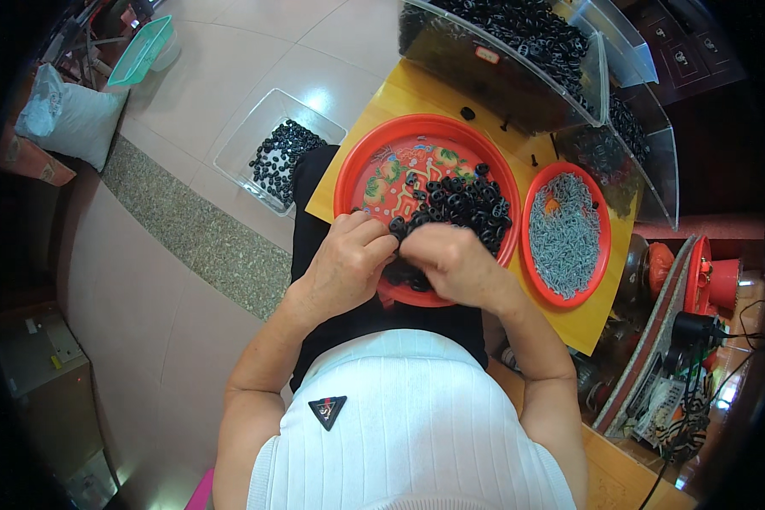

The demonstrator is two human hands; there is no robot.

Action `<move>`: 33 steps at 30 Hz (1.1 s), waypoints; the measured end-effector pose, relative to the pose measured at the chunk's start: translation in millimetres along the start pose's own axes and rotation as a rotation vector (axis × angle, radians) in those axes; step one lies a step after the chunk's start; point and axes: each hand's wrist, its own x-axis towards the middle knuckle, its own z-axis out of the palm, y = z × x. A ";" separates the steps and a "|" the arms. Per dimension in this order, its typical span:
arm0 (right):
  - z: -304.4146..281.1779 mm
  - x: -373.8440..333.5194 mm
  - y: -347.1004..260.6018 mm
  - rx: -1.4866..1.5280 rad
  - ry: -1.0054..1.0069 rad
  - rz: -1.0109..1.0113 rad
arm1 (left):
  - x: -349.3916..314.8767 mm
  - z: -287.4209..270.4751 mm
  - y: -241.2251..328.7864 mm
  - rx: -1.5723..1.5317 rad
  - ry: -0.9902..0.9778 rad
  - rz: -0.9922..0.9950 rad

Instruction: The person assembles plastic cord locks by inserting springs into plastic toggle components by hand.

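Red tray (346, 181), six o'clock: I see left hand (342, 262) and right hand (457, 257), fingers curled, can't tell what's pinched; loose grip could drop black parts (466, 204) outside.

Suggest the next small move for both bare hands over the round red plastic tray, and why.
Perhaps ease the right hand slightly away from the left hand: they nearly meet over the tray's near side, beside its heap of small, glossy, rounded black pieces, and their curled poses hide whether either holds one.
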 end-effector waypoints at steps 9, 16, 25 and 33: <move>-23.0 21.2 33.5 -0.352 0.293 0.056 | 0.6 -0.6 0.8 -0.022 0.007 0.039; -26.0 4.5 20.4 -0.314 0.171 0.093 | 0.4 3.9 1.7 -0.015 0.070 0.014; -10.2 39.0 50.5 -0.234 0.166 -0.015 | 8.5 9.8 9.8 0.206 0.011 -0.027; -20.7 3.3 6.1 0.610 0.313 0.522 | 16.0 3.2 13.1 -0.040 0.213 -0.049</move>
